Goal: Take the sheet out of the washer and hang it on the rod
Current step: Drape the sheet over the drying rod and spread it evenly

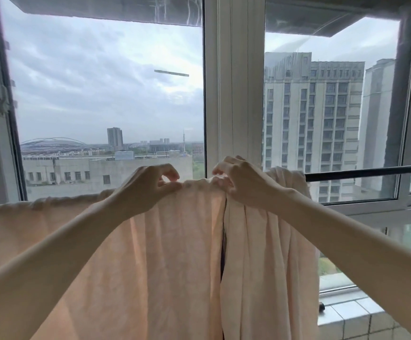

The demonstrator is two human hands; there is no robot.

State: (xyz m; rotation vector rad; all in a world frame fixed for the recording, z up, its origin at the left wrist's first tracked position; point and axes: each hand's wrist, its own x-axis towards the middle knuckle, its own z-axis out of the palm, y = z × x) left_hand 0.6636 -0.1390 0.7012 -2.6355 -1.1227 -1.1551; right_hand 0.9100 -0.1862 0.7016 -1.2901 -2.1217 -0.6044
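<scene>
The sheet (pixel 175 253) is soft woven cloth, pale peach and matt, with a faint crinkled texture; daylight glows through the thinner stretch at 6 o'clock, while the bunched folds toward 4 o'clock look denser and duller. Where the left hand (pixel 150 186) and right hand (pixel 238 180) pinch its top edge, the fabric puckers into small gathers. The rod (pixel 371 173), running off toward 3 o'clock, looks like dark metal with a smooth, slightly satin finish (it could be coated; hard to tell). The window frame (pixel 233 94) at 12 o'clock is smooth white plastic or painted metal, semi-gloss. The sill tiles (pixel 351 315) at 5 o'clock are glazed ceramic, pale and lightly shiny.
</scene>
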